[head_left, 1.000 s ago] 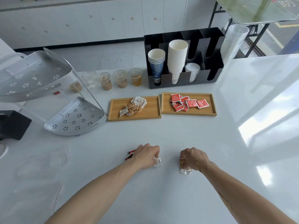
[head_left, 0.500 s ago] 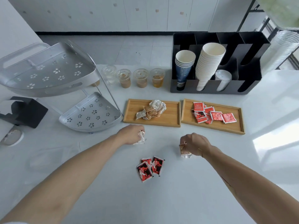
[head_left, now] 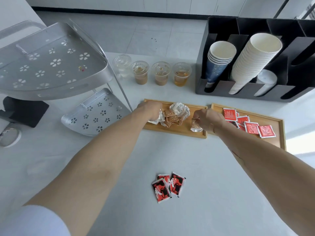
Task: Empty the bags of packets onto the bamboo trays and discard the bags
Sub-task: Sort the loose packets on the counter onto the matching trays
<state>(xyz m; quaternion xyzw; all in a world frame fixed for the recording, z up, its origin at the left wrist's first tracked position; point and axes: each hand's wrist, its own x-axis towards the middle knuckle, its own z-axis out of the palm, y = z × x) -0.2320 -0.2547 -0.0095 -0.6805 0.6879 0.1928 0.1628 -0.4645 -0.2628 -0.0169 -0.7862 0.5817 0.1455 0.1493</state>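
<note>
Two bamboo trays lie side by side. The left tray (head_left: 177, 132) holds brown packets (head_left: 172, 116) and a crumpled clear bag (head_left: 181, 108). The right tray (head_left: 279, 133) holds red packets (head_left: 250, 126). My left hand (head_left: 150, 109) is over the left tray's left end, closed on a silvery-white packet (head_left: 157, 118). My right hand (head_left: 208, 118) hovers over that tray's right end and pinches a brown packet (head_left: 196, 126). Three red-and-black packets (head_left: 167, 186) lie loose on the white table near me.
A black cup organiser (head_left: 255, 92) with paper cups stands behind the trays. Several lidded plastic cups (head_left: 160, 74) with brownish drinks stand left of it. A two-tier silver rack (head_left: 51, 65) fills the left. A dark object (head_left: 22, 113) sits at the left edge.
Both hands moved forward from the near table to the left tray, carrying their packets. The three red-and-black packets stayed on the table where my left hand had been.
</note>
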